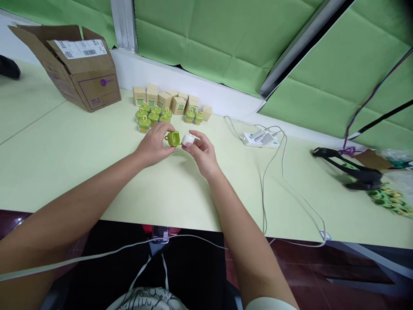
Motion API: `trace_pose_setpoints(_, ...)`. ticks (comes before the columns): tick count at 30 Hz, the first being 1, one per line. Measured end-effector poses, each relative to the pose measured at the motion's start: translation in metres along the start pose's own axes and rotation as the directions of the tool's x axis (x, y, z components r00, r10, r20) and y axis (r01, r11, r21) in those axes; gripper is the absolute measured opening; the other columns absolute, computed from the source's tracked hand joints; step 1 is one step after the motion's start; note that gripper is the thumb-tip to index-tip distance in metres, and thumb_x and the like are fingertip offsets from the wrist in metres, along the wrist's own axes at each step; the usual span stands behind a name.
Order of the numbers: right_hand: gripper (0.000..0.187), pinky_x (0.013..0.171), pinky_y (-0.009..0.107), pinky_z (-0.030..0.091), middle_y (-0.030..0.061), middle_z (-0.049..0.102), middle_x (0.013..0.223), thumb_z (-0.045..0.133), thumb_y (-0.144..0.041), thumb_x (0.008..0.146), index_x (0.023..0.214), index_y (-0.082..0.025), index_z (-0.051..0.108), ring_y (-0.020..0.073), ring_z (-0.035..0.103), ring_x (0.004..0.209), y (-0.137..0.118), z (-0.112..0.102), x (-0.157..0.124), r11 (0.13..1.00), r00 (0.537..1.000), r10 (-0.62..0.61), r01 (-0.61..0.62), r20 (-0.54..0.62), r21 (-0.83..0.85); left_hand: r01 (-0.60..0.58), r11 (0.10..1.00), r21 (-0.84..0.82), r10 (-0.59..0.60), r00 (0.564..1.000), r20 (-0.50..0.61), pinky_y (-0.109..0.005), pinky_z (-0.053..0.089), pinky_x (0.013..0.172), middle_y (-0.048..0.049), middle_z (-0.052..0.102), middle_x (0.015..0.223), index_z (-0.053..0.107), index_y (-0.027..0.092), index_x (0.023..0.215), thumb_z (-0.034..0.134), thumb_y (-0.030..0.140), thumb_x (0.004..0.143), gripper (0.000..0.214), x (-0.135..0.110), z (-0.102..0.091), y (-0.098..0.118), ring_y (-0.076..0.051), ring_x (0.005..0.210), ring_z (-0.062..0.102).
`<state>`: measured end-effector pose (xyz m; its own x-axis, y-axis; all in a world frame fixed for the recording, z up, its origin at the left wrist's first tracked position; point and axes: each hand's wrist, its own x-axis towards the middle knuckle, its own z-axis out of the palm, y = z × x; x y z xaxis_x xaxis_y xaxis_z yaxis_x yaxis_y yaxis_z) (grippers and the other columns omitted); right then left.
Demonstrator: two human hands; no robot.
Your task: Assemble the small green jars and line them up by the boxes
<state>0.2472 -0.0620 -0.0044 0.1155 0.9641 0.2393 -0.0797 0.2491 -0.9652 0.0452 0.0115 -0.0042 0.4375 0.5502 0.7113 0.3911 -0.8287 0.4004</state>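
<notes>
Left hand [154, 145] fingers pinch a green plastic looped cap [173, 138], right hand [202, 154] fingers a small white round piece [188, 138], over the desk [80, 165]; a slack pinch could drop either.

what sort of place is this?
Likely a small packing bench: an open brown cardboard shipping box, small tan cartons and green-capped clear jars on the pale green table; left hand holds a green plastic cap, right hand a white round piece.
</notes>
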Motion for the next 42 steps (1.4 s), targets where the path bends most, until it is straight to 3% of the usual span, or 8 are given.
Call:
trace_pose_setpoints(6,0.059,0.101,0.042,0.062,0.0042,0.082,0.107,0.095,-0.056,0.070,0.117,-0.028,0.069,0.0216,0.076,0.102,0.001,0.007,-0.003,0.997,1.000,-0.018,0.018,0.008,-0.070,-0.121,0.992,0.044,0.120,0.992,0.029,-0.044,0.054,0.098,-0.0091,0.070,0.118,0.059,0.022,0.114,0.067,0.016,0.082,0.034,-0.001,0.000,0.002,-0.028,0.113,0.066)
trace_pose_setpoints(14,0.064,0.104,0.045,0.063,0.0058,0.081,0.118,0.096,-0.061,0.065,0.114,-0.026,0.076,0.0235,0.077,0.105,0.005,0.006,-0.001,0.995,0.999,-0.023,0.021,-0.022,-0.102,-0.134,0.991,0.021,0.133,0.990,0.044,-0.044,0.055,0.098,-0.0097,0.071,0.122,0.063,0.023,0.118,0.068,0.021,0.086,0.033,-0.002,0.000,0.002,-0.029,0.116,0.067)
trace_pose_setpoints(24,0.067,0.102,0.046,0.063,0.0060,0.081,0.116,0.086,-0.071,0.074,0.122,-0.024,0.078,0.0238,0.075,0.105,0.004,0.004,-0.001,0.990,1.000,-0.016,0.013,-0.017,-0.142,-0.058,0.997,-0.041,0.062,0.994,0.092,-0.047,0.055,0.110,-0.0087,0.074,0.134,0.065,0.024,0.132,0.065,0.029,0.093,0.040,-0.006,0.000,0.005,-0.029,0.126,0.070)
trace_pose_setpoints(34,0.058,0.093,0.041,0.064,0.0062,0.079,0.108,0.086,-0.071,0.075,0.108,-0.026,0.068,0.0213,0.075,0.096,-0.005,0.004,-0.004,0.980,0.996,-0.087,0.088,0.009,-0.181,0.006,0.994,-0.111,0.005,0.995,0.097,-0.042,0.059,0.098,-0.0091,0.078,0.127,0.068,0.023,0.129,0.076,0.047,0.091,0.046,-0.006,0.000,0.006,-0.029,0.115,0.075)
trace_pose_setpoints(42,0.057,0.091,0.041,0.064,0.0064,0.080,0.104,0.088,-0.069,0.074,0.104,-0.025,0.069,0.0216,0.076,0.094,-0.009,0.008,-0.006,0.982,0.997,-0.077,0.078,0.012,-0.173,0.018,0.989,-0.150,-0.002,0.994,0.105,-0.042,0.060,0.098,-0.0086,0.079,0.126,0.070,0.024,0.128,0.076,0.054,0.092,0.047,-0.006,0.000,0.007,-0.027,0.113,0.076)
